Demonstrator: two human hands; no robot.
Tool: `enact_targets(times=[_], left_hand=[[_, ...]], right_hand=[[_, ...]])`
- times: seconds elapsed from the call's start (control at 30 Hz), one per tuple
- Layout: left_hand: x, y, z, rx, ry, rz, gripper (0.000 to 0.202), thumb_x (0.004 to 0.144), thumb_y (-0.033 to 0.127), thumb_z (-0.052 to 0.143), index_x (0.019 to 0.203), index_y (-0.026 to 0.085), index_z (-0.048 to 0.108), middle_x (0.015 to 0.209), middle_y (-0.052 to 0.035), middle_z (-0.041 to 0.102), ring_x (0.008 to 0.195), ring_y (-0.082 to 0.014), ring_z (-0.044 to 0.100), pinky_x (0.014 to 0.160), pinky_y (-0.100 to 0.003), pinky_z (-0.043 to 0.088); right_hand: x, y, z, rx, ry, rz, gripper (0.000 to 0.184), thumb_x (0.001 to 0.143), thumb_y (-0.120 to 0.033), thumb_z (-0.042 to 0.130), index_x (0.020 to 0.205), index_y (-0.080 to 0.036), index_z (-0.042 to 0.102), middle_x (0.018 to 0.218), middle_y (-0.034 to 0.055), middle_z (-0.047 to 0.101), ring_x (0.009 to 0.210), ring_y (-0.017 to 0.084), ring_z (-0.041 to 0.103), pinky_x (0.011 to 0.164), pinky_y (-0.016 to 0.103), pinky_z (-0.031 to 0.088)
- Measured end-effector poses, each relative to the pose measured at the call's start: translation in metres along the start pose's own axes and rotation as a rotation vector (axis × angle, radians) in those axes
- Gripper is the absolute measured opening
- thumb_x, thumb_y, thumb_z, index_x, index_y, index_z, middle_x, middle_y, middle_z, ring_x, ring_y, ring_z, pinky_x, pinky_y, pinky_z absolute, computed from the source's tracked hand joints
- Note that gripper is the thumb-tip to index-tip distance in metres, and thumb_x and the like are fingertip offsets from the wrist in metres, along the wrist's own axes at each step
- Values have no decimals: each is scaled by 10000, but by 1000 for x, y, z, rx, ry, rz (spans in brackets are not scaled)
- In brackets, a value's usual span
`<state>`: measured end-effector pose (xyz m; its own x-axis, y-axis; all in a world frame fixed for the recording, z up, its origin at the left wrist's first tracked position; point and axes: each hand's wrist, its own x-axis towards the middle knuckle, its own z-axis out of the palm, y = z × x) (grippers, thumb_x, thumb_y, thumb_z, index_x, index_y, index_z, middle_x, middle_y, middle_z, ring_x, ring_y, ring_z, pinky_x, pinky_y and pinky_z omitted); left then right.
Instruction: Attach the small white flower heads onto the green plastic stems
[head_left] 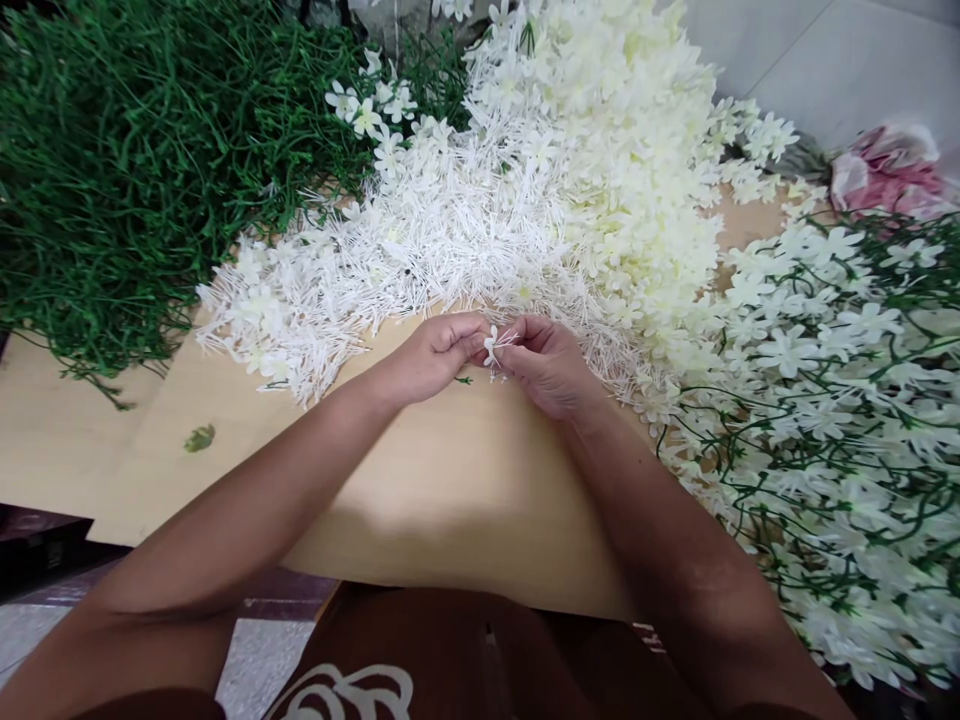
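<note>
My left hand (435,352) and my right hand (546,362) meet over the middle of a light wooden board (450,480). Both are closed in a pinch around a small white artificial flower (491,345) with thin white stamens sticking out toward the right hand. A tiny green bit (463,380) lies on the board just below my left hand. Right behind my hands lies a heap of white plastic stamen pieces (420,240).
A mound of cream fabric petals (630,150) fills the back right. Finished green stems with white flowers (840,420) pile up at the right. Bare green stems (127,170) cover the back left. A pink bundle (889,170) sits far right. A green scrap (199,437) lies on the board.
</note>
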<state>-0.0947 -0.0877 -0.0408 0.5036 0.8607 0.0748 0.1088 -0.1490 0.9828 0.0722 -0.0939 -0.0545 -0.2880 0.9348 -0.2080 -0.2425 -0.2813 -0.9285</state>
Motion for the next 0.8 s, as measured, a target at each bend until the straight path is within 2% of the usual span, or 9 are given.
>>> enact_targets(times=[0.27, 0.57, 0.63, 0.7, 0.8], left_hand=[[-1, -3, -1, 102, -25, 31, 537, 896, 656, 443, 634, 187, 455, 635, 12, 431, 597, -111, 414, 544, -248, 353], [1, -1, 3, 209, 13, -44, 371, 918, 428, 452, 633, 193, 417, 606, 29, 391, 569, -102, 368, 539, -237, 318], [1, 3, 1, 210, 13, -68, 363, 915, 440, 453, 656, 185, 449, 622, 26, 423, 589, -103, 404, 563, -233, 342], [0, 8, -2, 189, -2, -84, 381, 916, 478, 449, 693, 173, 494, 644, 19, 462, 612, -106, 440, 586, -229, 366], [-2, 10, -6, 185, 1, -108, 440, 919, 536, 436, 696, 165, 514, 619, 25, 449, 591, -100, 420, 557, -218, 353]], right_hand=[[-2, -2, 6, -20, 51, 0, 227, 540, -213, 779, 557, -201, 553, 536, -59, 597, 506, 71, 499, 522, 232, 413], [-1, -4, 9, -7, 136, -5, 196, 540, -168, 746, 570, -195, 554, 475, -98, 561, 446, 38, 482, 486, 191, 411], [-1, -4, 9, 45, 116, -5, 211, 565, -183, 768, 600, -198, 560, 500, -102, 581, 471, 47, 536, 544, 209, 485], [-2, -4, 7, 94, 78, -1, 244, 583, -223, 808, 627, -200, 569, 559, -90, 628, 550, 73, 623, 667, 261, 563], [-3, -3, 3, 129, 22, 9, 296, 592, -303, 849, 638, -198, 576, 637, -56, 692, 638, 110, 691, 814, 345, 590]])
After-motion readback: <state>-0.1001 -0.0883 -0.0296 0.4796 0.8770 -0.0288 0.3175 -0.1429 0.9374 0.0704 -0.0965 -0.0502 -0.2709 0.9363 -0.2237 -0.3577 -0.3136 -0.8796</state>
